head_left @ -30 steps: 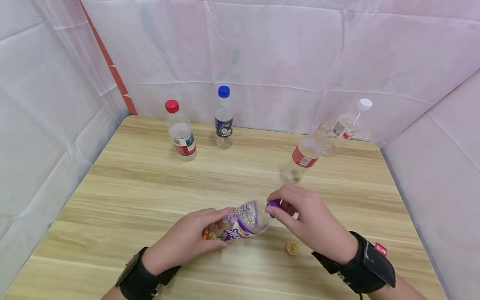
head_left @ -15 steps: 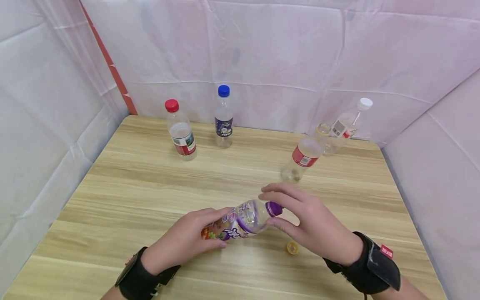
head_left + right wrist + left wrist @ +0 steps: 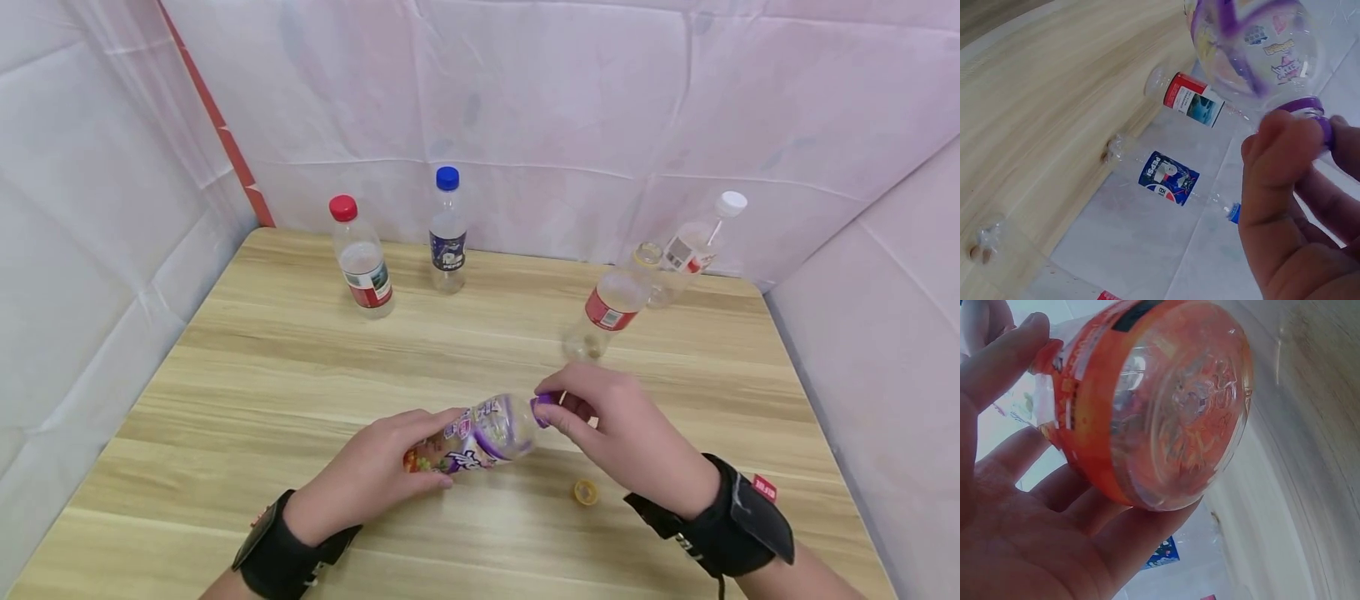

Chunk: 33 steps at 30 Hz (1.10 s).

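My left hand (image 3: 390, 462) grips the body of a clear plastic drink bottle (image 3: 480, 437) with a purple and orange label. The bottle tilts, its neck pointing right. In the left wrist view its round base (image 3: 1197, 406) faces the camera, with thumb and fingers around the label. My right hand (image 3: 611, 425) pinches the purple cap (image 3: 542, 410) at the bottle's neck between thumb and fingertips. The right wrist view shows the purple cap (image 3: 1325, 128) partly covered by the fingers, on the neck. A yellow cap (image 3: 585, 492) lies on the table just below the right hand.
Toward the back left stand a red-capped bottle (image 3: 363, 271) and a blue-capped Pepsi bottle (image 3: 447, 242). At the right, beyond my right hand, are a red-labelled bottle (image 3: 607, 312) with no cap and a white-capped bottle (image 3: 693, 250). White cloth (image 3: 525, 100) hangs behind the table.
My right hand pinched the purple cap, loosened its fingers from it half a second ago, and now pinches it again. The left hand's grip on the bottle stays the same.
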Each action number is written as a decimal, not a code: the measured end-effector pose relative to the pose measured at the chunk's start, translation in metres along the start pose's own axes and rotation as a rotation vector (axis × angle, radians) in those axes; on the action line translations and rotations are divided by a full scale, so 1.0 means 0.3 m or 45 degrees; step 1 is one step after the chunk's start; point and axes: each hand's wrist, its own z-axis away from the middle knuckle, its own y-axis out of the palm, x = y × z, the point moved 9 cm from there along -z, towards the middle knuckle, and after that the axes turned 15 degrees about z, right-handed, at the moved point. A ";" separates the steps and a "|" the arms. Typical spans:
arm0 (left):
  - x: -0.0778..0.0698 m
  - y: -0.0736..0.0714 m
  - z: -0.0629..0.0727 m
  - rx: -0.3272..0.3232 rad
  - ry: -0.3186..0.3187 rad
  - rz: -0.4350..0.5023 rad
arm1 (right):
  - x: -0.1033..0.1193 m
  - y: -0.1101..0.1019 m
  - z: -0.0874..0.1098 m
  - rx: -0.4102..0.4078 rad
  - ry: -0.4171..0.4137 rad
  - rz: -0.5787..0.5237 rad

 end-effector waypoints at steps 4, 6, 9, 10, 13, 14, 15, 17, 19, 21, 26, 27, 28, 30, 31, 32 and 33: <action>0.006 -0.004 -0.002 -0.006 -0.004 -0.014 | 0.025 -0.007 0.005 -0.034 -0.126 0.028; 0.009 -0.005 -0.002 -0.005 -0.006 -0.005 | 0.036 -0.012 0.007 -0.060 -0.186 0.036; 0.013 -0.005 -0.006 -0.001 -0.010 0.020 | 0.050 -0.017 0.011 -0.095 -0.261 0.052; 0.014 -0.005 -0.007 0.001 -0.014 0.031 | 0.053 -0.018 0.011 -0.101 -0.278 0.061; 0.017 -0.003 -0.010 0.008 -0.022 0.062 | 0.059 -0.016 0.012 -0.098 -0.301 0.099; 0.017 -0.003 -0.010 0.011 -0.023 0.070 | 0.060 -0.015 0.012 -0.095 -0.298 0.105; 0.017 -0.002 -0.011 0.015 -0.024 0.081 | 0.057 -0.013 0.011 -0.082 -0.278 0.099; 0.017 -0.001 -0.011 0.020 -0.026 0.094 | 0.040 -0.007 0.007 -0.039 -0.185 0.074; 0.016 -0.001 -0.011 0.021 -0.027 0.096 | 0.015 -0.002 0.002 -0.006 -0.069 0.026; 0.016 -0.001 -0.011 0.021 -0.029 0.095 | -0.009 0.003 0.000 0.028 0.044 -0.017; 0.013 0.000 -0.012 0.018 -0.027 0.089 | -0.021 0.009 -0.005 0.030 0.096 -0.024; 0.012 0.001 -0.012 0.018 -0.025 0.089 | -0.020 0.010 -0.005 0.025 0.087 -0.020; 0.011 0.001 -0.013 0.018 -0.024 0.092 | -0.018 0.011 -0.006 0.019 0.078 -0.016; 0.010 0.002 -0.014 0.016 -0.025 0.089 | -0.016 0.012 -0.006 0.014 0.063 -0.012; 0.010 0.002 -0.014 0.017 -0.029 0.089 | -0.014 0.013 -0.006 0.013 0.058 -0.010; 0.010 0.003 -0.014 0.019 -0.033 0.089 | -0.013 0.013 -0.006 0.012 0.054 -0.003; 0.010 0.003 -0.014 0.020 -0.036 0.090 | -0.011 0.013 -0.005 0.012 0.047 0.004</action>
